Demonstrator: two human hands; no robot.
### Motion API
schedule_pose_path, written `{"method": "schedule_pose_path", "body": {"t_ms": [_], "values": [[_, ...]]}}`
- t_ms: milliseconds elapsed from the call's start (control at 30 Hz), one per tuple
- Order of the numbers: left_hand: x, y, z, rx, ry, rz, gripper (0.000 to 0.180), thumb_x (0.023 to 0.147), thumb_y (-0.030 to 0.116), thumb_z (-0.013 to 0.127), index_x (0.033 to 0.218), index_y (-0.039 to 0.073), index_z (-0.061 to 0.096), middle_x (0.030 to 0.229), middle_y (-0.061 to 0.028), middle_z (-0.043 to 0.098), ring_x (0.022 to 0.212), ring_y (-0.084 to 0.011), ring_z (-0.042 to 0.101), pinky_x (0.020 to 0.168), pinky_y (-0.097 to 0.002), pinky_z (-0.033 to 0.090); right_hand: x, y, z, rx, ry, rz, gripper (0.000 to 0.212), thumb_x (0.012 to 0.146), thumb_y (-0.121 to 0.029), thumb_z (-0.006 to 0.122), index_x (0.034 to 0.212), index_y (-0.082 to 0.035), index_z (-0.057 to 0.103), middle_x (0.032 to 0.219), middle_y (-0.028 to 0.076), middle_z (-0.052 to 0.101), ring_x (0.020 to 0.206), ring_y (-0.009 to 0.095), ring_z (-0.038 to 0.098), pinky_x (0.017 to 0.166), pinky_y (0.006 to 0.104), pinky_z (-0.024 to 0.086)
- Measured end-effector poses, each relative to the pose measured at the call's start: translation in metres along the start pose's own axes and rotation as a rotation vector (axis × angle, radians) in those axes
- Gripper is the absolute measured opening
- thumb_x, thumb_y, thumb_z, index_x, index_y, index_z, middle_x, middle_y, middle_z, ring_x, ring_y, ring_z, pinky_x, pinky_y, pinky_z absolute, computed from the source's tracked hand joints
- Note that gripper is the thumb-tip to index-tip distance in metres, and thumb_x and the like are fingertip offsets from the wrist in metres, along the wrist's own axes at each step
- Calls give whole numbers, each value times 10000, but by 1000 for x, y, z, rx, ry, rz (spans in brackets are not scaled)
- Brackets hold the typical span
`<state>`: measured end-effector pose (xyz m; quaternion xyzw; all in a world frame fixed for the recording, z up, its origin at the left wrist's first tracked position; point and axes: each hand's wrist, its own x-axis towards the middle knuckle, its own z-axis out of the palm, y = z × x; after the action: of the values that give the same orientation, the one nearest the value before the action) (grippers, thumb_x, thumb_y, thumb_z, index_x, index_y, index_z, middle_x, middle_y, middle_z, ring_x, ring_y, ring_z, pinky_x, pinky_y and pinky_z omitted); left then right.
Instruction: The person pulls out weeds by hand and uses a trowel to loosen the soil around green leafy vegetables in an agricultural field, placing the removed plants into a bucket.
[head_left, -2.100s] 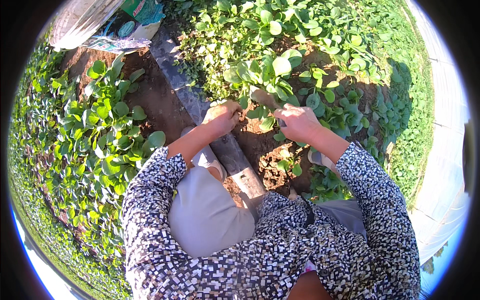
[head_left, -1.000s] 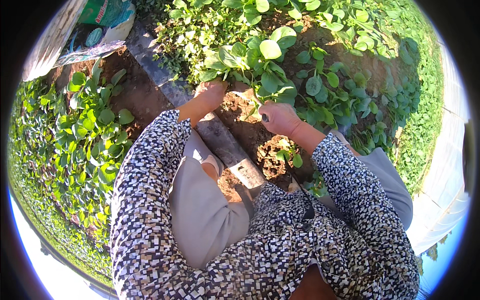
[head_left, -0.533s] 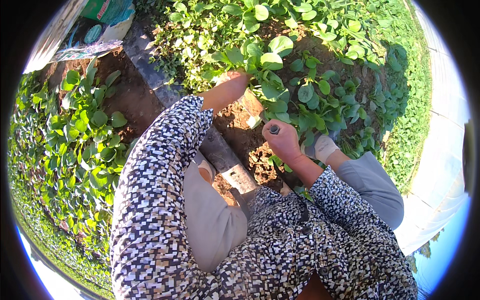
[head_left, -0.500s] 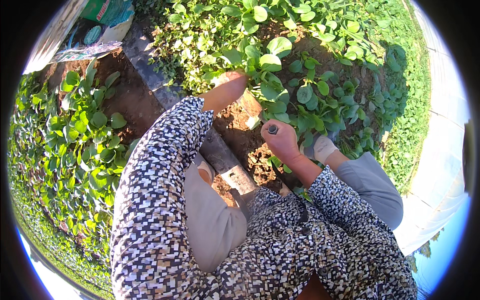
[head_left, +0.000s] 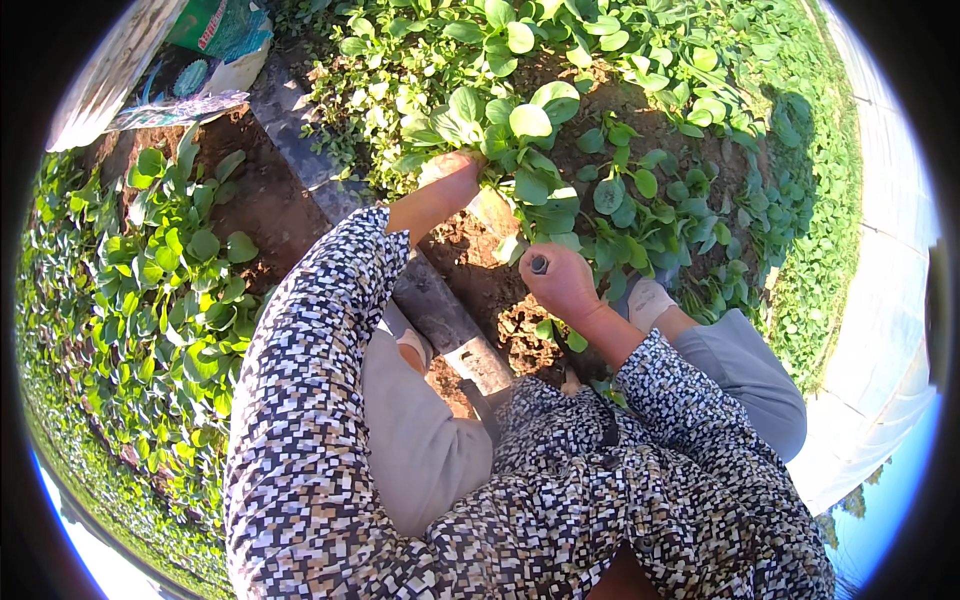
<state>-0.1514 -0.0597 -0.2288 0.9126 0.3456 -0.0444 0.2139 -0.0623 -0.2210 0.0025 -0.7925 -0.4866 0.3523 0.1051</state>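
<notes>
My left hand (head_left: 455, 172) is closed around the base of a leafy green plant (head_left: 500, 130) with broad round leaves; its fingertips are hidden among the leaves. My right hand (head_left: 562, 278) makes a fist around the handle of a hand tool (head_left: 539, 264), whose round, hollow-looking end pokes out at the top of the fist. A pale, flat, blade-like piece (head_left: 493, 212) shows between the two hands, close to the plant's foot. I cannot make out the tool's full shape.
Dark plastic sheeting (head_left: 440, 305) runs diagonally over brown soil (head_left: 520, 330) between my feet. Dense greens (head_left: 180, 260) grow on the left, with more greens (head_left: 650, 190) on the right. Printed packaging (head_left: 200, 70) lies at the upper left. White sheeting (head_left: 890, 250) borders the bed at right.
My left hand has shifted slightly left and down, and the leaves by it have spread and tilted toward the left. The right fist has moved only slightly, still on the tool handle.
</notes>
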Motion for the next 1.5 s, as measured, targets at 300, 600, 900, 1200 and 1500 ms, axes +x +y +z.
{"method": "schedule_pose_path", "body": {"t_ms": [300, 600, 900, 1200, 1500], "values": [[-116, 2, -126, -808, -329, -75, 206, 929, 157, 534, 1103, 57, 579, 923, -157, 634, 857, -304, 618, 762, -401, 476, -18, 16, 2, 130, -45, -174, 55, 714, -75, 662, 755, -78, 625, 764, 80, 619, 709, 270, 610, 642, 336, 481], [-139, -45, -80, -1169, -181, -581, 224, 943, 114, 474, 1163, 106, 514, 758, -74, 605, 613, -183, 591, 526, -336, 461, 47, -11, -15, -172, 80, -297, 30, 758, -164, 636, 746, -149, 613, 732, 53, 568, 670, 275, 597, 588, 373, 467], [-104, -27, -123, 13, -421, 116, 440, 801, 32, 550, 1225, 58, 435, 802, -162, 620, 709, -322, 634, 584, -414, 483, 29, 5, -21, -259, 140, -365, 79, 720, -105, 655, 723, -134, 582, 707, 52, 532, 618, 281, 576, 538, 376, 459], [-180, -77, -119, -242, -89, -26, 215, 777, 105, 608, 975, 86, 527, 845, -126, 610, 789, -339, 623, 665, -408, 509, 42, 39, -26, -265, -146, -502, 48, 719, -180, 635, 716, -159, 592, 738, 36, 556, 676, 265, 601, 585, 383, 471], [-147, -46, -118, -94, 47, 124, 461, 795, 164, 652, 1227, 149, 492, 1160, -111, 505, 1042, -323, 543, 854, -406, 465, 51, 51, -4, 26, -235, -430, 46, 729, -176, 630, 706, -137, 638, 696, 53, 611, 670, 278, 600, 614, 368, 478]]}}
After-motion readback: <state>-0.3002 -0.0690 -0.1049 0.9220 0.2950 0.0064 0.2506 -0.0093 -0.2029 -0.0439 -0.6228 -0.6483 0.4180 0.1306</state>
